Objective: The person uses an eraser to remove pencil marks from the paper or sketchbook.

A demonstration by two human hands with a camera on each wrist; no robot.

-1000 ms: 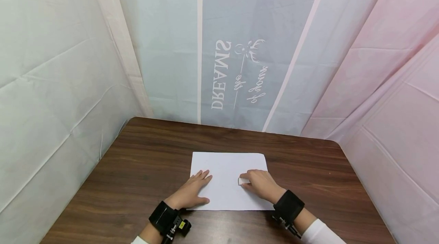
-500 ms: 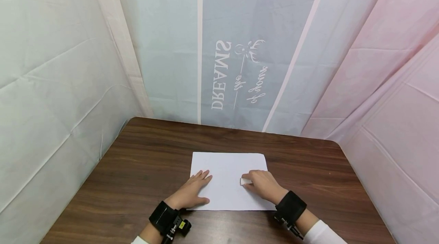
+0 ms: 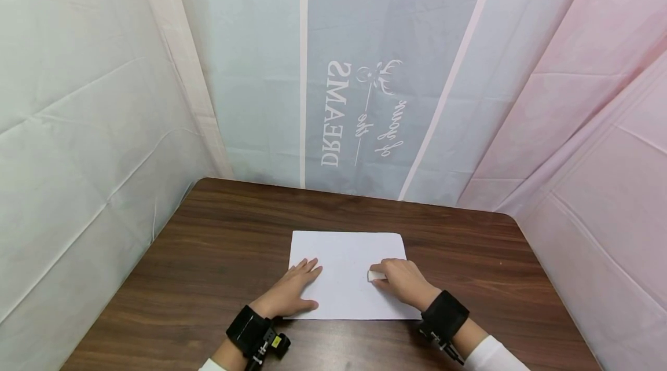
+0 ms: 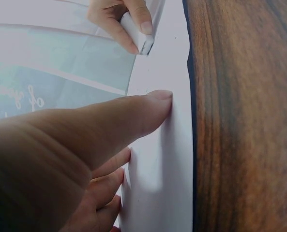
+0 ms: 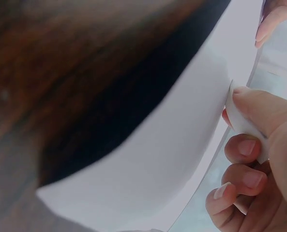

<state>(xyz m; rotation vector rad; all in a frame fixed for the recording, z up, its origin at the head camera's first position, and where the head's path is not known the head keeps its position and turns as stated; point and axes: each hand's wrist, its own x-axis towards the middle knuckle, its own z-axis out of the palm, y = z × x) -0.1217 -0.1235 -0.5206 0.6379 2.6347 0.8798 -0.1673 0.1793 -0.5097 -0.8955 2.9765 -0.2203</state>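
Observation:
A white sheet of paper point(image 3: 344, 252) lies on the brown table. On its left part my left hand point(image 3: 289, 292) rests flat, fingers spread and thumb out near the front edge. My right hand point(image 3: 403, 282) pinches a small white eraser point(image 3: 376, 275) between thumb and fingers over the right half of the sheet. In the left wrist view the eraser's end point(image 4: 147, 45) looks dark-smudged and meets the paper. The right wrist view shows the other fingers point(image 5: 245, 180) curled below the eraser, whose far side is hidden by the hand.
Tiny dark specks point(image 4: 148, 73) dot the paper in the left wrist view. The wood-grain table point(image 3: 234, 215) extends around the sheet, and hanging cloths point(image 3: 260, 99) enclose its back and sides. Both wrists wear black camera bands point(image 3: 444, 318).
My right hand has shifted slightly to the right with the eraser, staying on the paper. The left hand and the sheet have stayed in place.

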